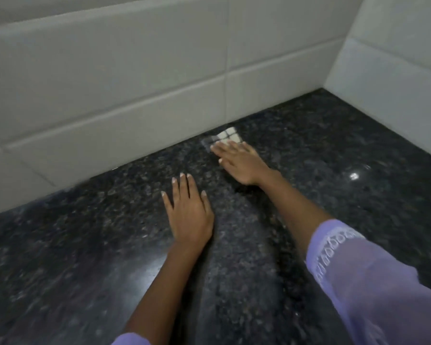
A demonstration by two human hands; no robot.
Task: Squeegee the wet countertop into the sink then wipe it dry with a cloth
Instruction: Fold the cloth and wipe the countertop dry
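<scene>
Two bare hands lie flat on the dark speckled granite tabletop [309,150] below the white tiled wall [110,90]. Left hand [188,215] has fingers spread, holding nothing. Right hand [239,161], fingers extended together, presses a small pale checked cloth [227,136] near the wall.

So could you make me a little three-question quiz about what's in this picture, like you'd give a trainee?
1. True or false: the left hand lies flat on the dark countertop.
2. Which hand reaches nearer the tiled wall?
A. left
B. right
3. Is a squeegee, cloth or sink in view?

Key:
1. True.
2. B: the right hand is farther forward, palm down, near the wall's foot.
3. No; both hands look empty.
</scene>
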